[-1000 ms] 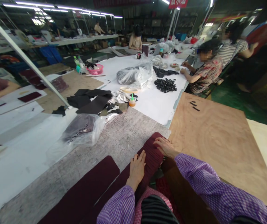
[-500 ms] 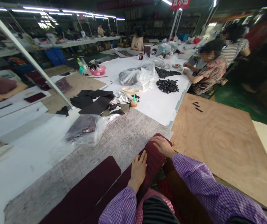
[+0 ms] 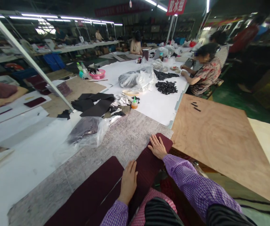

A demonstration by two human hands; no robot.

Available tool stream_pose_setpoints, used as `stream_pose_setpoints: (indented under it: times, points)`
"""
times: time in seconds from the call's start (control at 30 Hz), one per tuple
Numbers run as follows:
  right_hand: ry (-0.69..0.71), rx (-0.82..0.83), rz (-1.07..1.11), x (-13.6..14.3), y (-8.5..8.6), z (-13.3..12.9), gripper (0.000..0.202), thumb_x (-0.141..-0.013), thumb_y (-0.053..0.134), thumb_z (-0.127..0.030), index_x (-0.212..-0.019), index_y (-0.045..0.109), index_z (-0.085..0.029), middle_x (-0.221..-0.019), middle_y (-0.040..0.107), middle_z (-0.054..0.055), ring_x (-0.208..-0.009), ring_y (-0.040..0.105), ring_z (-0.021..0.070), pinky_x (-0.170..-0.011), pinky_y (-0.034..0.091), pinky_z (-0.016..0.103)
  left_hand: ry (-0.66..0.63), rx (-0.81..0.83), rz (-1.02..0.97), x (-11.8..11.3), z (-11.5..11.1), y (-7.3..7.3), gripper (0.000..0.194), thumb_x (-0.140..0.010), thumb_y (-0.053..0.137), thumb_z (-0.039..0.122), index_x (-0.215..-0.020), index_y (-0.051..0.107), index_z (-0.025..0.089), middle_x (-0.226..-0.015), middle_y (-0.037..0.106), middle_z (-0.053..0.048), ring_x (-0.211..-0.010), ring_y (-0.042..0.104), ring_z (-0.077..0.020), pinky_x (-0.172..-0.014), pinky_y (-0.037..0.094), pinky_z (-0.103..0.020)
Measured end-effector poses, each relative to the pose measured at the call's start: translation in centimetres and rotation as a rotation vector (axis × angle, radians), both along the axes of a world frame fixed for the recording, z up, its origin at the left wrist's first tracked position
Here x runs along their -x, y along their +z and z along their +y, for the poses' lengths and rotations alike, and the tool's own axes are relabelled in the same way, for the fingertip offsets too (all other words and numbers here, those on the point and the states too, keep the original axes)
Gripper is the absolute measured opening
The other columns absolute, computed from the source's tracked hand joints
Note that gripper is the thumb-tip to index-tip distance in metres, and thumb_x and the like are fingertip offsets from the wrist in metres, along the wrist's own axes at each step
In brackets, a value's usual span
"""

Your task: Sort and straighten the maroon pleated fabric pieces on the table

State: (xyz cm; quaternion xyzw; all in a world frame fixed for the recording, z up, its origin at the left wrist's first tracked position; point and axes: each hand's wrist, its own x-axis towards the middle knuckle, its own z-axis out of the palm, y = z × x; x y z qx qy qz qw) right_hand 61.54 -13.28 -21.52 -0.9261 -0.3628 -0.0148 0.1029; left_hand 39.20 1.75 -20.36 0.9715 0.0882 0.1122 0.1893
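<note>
A long dark maroon strip of sheet material (image 3: pixel 146 169) lies along the near edge of the grey-topped work board, mostly flat. My right hand (image 3: pixel 157 147) rests on it near the far end, palm down with fingers spread. Farther down the strip, my left hand (image 3: pixel 129 182) lies with fingers stretched along its left side. Neither hand grips anything. A second maroon piece (image 3: pixel 90 191) lies to the left, with a narrow pale gap beside it. The strip's near end is partly hidden by my left arm and apron.
A wooden board (image 3: pixel 215 125) adjoins on the right, bearing a few small black strips. Beyond my hands are a clear plastic bag (image 3: pixel 87 130), black material scraps (image 3: pixel 97 102) and a glue bottle (image 3: pixel 134 103). A co-worker (image 3: pixel 205 69) sits at the table's right side.
The creases across the maroon strip have largely flattened. My left hand has slid toward me and left; my right hand has shifted slightly left, fingers more spread.
</note>
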Motion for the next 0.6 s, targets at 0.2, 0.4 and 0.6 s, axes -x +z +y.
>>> stream_pose_setpoints:
  times: [0.2, 0.4, 0.6]
  points:
    - [0.062, -0.036, 0.03, 6.7, -0.2, 3.3, 0.061, -0.093, 0.042, -0.045, -0.145, 0.03, -0.015, -0.153, 0.02, 0.012, -0.141, 0.014, 0.0285, -0.115, 0.009, 0.051, 0.338, -0.097, -0.097, 7.9, 4.1, -2.6, 0.041, -0.092, 0.038, 0.021, -0.13, 0.046, 0.011, -0.133, 0.054, -0.018, -0.133, 0.037, -0.0298, -0.097, 0.044, -0.046]
    - [0.271, -0.067, 0.051, 11.5, 1.1, 4.8, 0.057, -0.092, 0.039, -0.053, -0.14, 0.04, -0.022, -0.148, 0.035, 0.005, -0.136, 0.031, 0.0214, -0.112, 0.027, 0.039, 0.597, -0.176, -0.148, 12.5, 6.1, -3.0, 0.056, -0.091, 0.041, 0.024, -0.144, 0.025, 0.012, -0.136, 0.048, -0.024, -0.135, 0.031, -0.0374, -0.098, 0.038, -0.058]
    - [-0.06, -0.154, -0.056, 4.6, 2.6, 1.9, 0.048, -0.1, 0.017, -0.032, -0.144, 0.03, -0.019, -0.148, 0.036, 0.011, -0.139, 0.026, 0.0227, -0.112, 0.02, 0.05, 0.826, -0.211, -0.146, 15.7, 7.0, -5.0, 0.064, -0.09, 0.041, 0.032, -0.147, 0.013, 0.025, -0.145, 0.039, -0.018, -0.134, 0.033, -0.0368, -0.1, 0.031, -0.065]
